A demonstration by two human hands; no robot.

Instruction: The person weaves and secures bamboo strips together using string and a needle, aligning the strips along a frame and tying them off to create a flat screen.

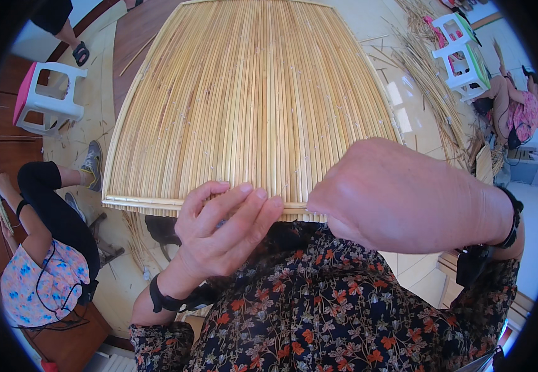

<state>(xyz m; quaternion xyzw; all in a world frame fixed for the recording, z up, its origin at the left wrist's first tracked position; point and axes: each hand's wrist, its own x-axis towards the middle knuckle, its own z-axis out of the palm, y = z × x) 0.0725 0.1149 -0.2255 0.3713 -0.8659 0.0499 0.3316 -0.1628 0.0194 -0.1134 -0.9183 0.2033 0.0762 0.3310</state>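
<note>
A large panel of straw-coloured reed stalks point(250, 102), laid side by side and tied with small pale thread knots, stretches away in front of me. Split strips edge it, with a border strip point(143, 202) running across the near end. My left hand point(229, 228) grips this near edge, its fingertips on top of the stalks and strip. To the right, my right hand point(366, 200) is closed in a fist at the same edge; its fingertips are hidden, so what it pinches cannot be seen.
Loose stalks point(429, 88) lie on the tiled floor at right. White plastic stools point(50, 97) stand at left and upper right point(462, 58). A co-worker point(46, 279) sits at left, another point(522, 111) at far right; a third person's leg point(67, 35) shows upper left.
</note>
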